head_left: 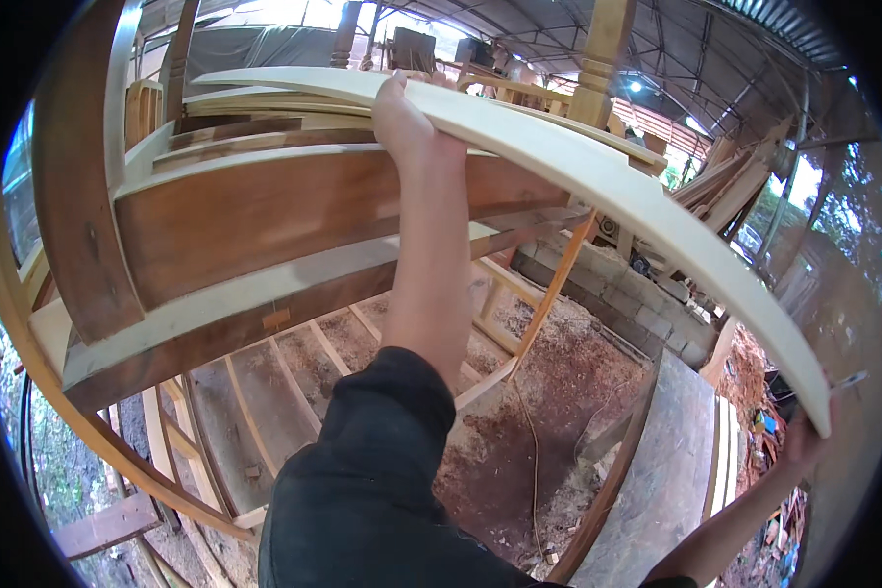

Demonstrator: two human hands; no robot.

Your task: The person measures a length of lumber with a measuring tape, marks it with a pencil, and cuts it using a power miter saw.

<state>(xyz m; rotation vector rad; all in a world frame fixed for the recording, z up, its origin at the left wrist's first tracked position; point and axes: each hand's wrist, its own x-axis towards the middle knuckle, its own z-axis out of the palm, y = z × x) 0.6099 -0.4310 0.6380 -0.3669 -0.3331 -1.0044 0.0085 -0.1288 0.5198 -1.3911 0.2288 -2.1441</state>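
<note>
Left grip: we see the left hand [403, 122] wrapped about the pale board [559, 152], fingers folded over it, left of the board's middle.
Right grip: the right hand [806, 441] meets the board's lower right end; its fingers are mostly hidden, so we cannot tell how tightly they close (a slim light item [850, 379] pokes out beside them).
Board from the grips: it runs away to both sides of our left hand, the longer stretch going right and down to our right hand.
Long axis: upper left to lower right across our view, slanting, with a curve (the lens may add some of that bend).
Nearer hand: the right is at the board's tip; the left is well apart from either end.
Under the left forearm: a brown wooden frame [265, 235]; we cannot tell whether the board touches it.
Lower right: a grey sheet [657, 441] beside a sawdust-strewn floor [500, 451].
Beyond the board: a block wall [657, 318] and leaning lumber [740, 191].
</note>
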